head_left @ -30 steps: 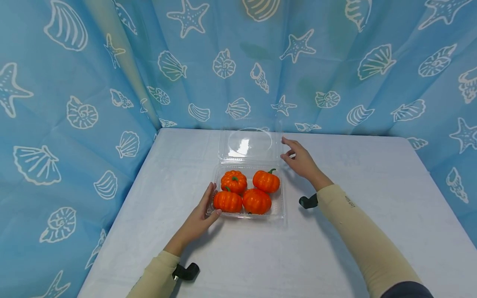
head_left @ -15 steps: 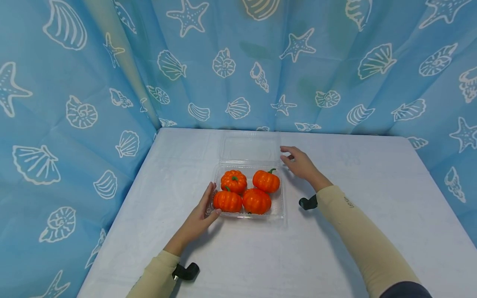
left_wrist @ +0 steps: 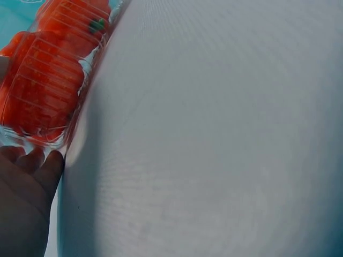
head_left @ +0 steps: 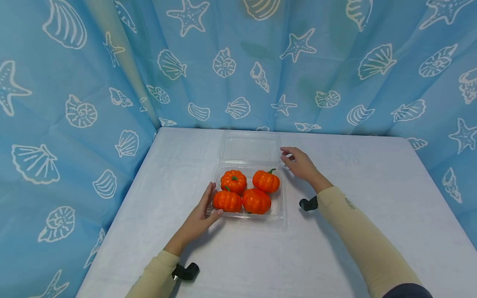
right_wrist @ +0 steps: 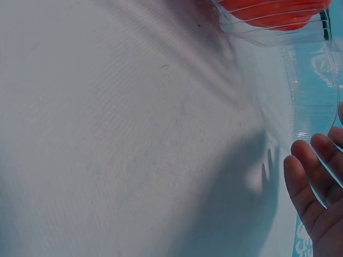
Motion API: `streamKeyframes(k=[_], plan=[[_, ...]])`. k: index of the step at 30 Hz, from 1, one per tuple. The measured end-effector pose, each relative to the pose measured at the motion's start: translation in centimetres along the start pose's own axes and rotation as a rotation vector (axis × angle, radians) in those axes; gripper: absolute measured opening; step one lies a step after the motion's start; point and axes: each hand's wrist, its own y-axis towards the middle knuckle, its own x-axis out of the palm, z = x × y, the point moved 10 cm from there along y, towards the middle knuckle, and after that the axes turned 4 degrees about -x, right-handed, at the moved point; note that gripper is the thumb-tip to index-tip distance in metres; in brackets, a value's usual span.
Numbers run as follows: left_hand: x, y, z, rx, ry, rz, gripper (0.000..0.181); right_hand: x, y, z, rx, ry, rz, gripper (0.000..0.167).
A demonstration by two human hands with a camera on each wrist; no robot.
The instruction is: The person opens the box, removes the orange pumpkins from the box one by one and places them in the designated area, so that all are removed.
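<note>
A clear plastic clamshell box (head_left: pixel 277 212) sits on the table with its lid (head_left: pixel 250 149) folded back toward the curtain. Inside its base lie several small orange toy pumpkins (head_left: pixel 257 201) with green stems; some show red through the ribbed wall in the left wrist view. My left hand (head_left: pixel 195 225) rests at the box's front left corner, fingers along the left side and thumb at the front. Beside the lid's right edge, my right hand (head_left: pixel 299 164) has loosely bent, spread fingers that hold nothing. In the right wrist view its fingertips are close to the lid; contact is unclear.
A white cloth covers the table (head_left: pixel 335 256). Blue curtains (head_left: pixel 238 66) with shell and starfish prints stand behind it and along its sides. Black wrist mounts (head_left: pixel 186 272) protrude from both forearms.
The lid has tipped farther back and lies flatter than one second ago. My right hand has come slightly toward me along the lid's edge. The left hand and pumpkins have stayed in place.
</note>
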Motion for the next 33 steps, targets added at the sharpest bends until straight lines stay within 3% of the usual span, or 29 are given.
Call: streamKeyframes(k=[9,27,33], plan=[[0.0,-0.1,-0.1,-0.011,-0.009,0.003,0.093,-0.6,-0.7,-0.8,-0.041,-0.021,0.014,0.048],[0.0,-0.2,-0.1,-0.021,-0.001,0.0,0.093,-1.5,-4.1,-3.1,-0.063,0.008,-0.002,0.046],[0.0,-0.1,-0.2,-0.022,0.0,0.002,0.093,-1.2,-5.4,-4.6,-0.14,0.043,-0.002,0.047]])
